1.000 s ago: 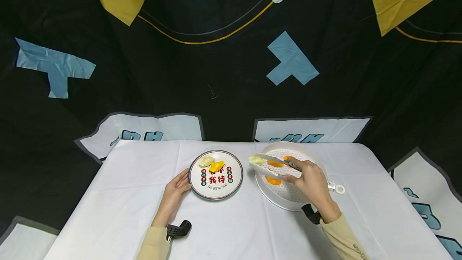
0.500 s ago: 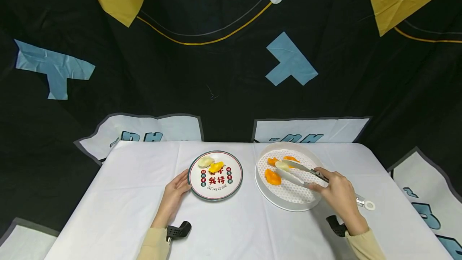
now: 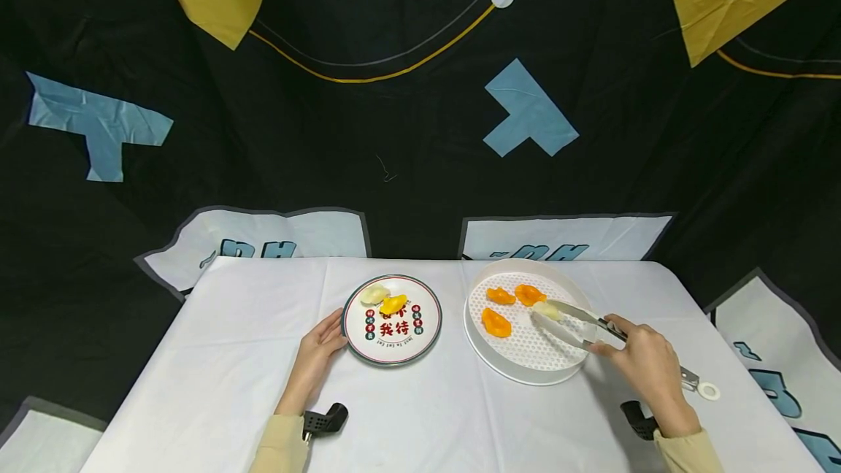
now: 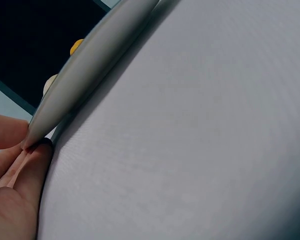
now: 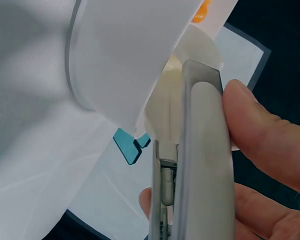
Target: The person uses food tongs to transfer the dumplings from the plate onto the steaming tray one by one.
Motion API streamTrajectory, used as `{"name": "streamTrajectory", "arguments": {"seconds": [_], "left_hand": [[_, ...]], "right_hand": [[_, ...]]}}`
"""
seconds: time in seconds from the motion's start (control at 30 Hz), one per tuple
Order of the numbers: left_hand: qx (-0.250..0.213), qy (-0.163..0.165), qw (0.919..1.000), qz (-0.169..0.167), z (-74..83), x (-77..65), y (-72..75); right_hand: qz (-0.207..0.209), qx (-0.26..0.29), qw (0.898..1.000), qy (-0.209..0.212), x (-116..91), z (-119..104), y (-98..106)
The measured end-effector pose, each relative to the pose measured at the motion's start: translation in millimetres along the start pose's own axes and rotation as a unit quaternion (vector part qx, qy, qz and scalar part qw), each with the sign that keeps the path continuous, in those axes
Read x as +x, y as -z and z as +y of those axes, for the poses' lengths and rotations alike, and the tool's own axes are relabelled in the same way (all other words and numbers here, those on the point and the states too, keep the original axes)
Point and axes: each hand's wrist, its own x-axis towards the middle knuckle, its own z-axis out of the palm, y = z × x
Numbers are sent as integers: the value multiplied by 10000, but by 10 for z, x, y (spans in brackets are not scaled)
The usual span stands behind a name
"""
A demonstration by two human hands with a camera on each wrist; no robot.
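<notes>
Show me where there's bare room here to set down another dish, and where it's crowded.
Bare white cloth lies between the two sleeves, in a narrower strip between plate and white container, and left of the left hand. Crowded: the container, with three orange pieces, plus the tongs in the right hand and their pale piece.

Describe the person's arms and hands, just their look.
The left grip and right grip are ungloved. The left sleeve and right sleeve are beige, ending near the wrists. A black left wrist device and black right wrist device are worn there; the left one looks perforated. No cables show.
</notes>
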Motion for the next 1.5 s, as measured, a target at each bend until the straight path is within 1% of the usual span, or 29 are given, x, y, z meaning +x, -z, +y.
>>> {"name": "streamTrajectory", "arguments": {"seconds": [0.13,0.33,0.63,0.83,1.13,1.37,1.5], "left_hand": [[3,-5,10000,20,-4,3,0],[3,-55,10000,-17,-7,-9,-4],[-6,-32,10000,7,9,-7,-2],[11,-11,10000,16,17,-8,-4],[28,-27,10000,33,6,-11,-4],[19,-4,10000,55,2,-1,-7],[26,-20,10000,42,3,-1,-11]], "right_hand": [[-139,-44,9998,-99,8,10,11],[-236,-23,9995,-185,17,-3,12],[-448,189,9983,-314,33,-35,-7],[-397,253,9984,-307,59,-99,-7],[-285,489,9983,-115,140,-348,-17],[-308,739,9968,63,228,-626,-75],[-270,848,9957,247,298,-804,-122]]}}
